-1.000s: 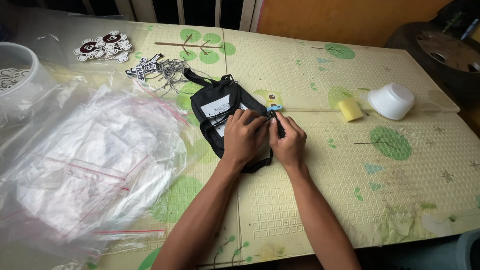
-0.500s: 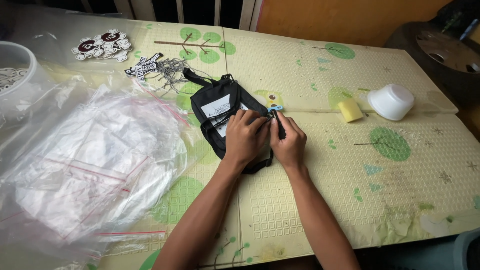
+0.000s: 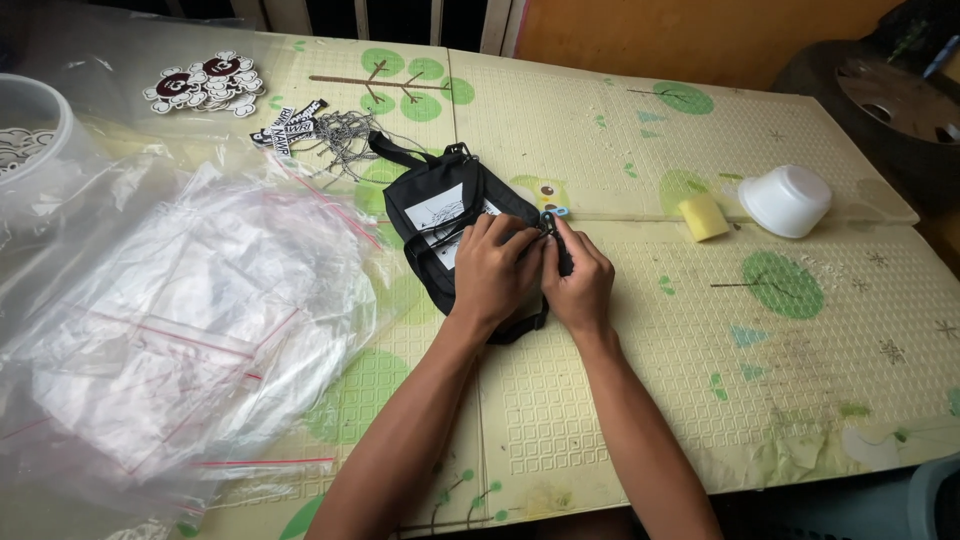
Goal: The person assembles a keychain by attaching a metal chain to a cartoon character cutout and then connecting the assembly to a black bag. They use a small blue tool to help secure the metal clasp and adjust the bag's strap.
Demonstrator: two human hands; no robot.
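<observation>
Plastic bags (image 3: 180,330): clear heap with red seal strips, nearest, left on mat.
Left hand (image 3: 492,272): fingers curled, pressing on the black pouch.
Right hand (image 3: 580,285): fingertips pinched on something small at pouch edge; what exactly, cannot tell.
Black pouch (image 3: 440,215): mid-mat, lying flat, white rectangular label on front, strap trailing up-left.
Yellow sponge (image 3: 704,216): right of pouch.
White bowl (image 3: 786,200): upside down, beside sponge.
Tags (image 3: 290,125): small black-white strips with chains, far left.
Round patches (image 3: 205,85): dark-red-and-white cluster, farthest.
</observation>
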